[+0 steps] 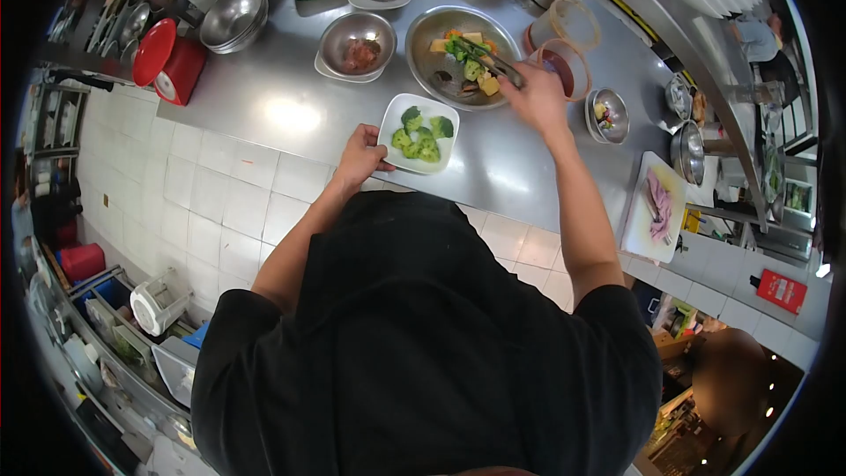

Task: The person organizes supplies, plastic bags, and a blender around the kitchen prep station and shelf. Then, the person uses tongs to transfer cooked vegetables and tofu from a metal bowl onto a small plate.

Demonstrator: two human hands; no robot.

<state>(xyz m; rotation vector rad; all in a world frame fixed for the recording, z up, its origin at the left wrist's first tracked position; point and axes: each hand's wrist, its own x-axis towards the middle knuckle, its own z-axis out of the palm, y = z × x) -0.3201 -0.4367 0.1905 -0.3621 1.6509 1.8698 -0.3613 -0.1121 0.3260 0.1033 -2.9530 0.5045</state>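
- right hand (pixel 533 99) is gripping metal tongs (pixel 504 69), fingers wrapping closed around the handle end; the tongs' tips are reaching among mixed vegetables (pixel 487 85) in a wide steel bowl (pixel 421 42), and whether they are pinching a piece, i cannot tell.
- left hand (pixel 363 155) is holding the left edge of a white square dish (pixel 448 150).
- broccoli florets (pixel 426 148) are resting in that dish, near the counter's (pixel 529 172) front edge.

You can read no text here: any marks on the red kitchen scale's (pixel 187 72) dial (pixel 165 87) or the red panel (pixel 780 291) are too small.
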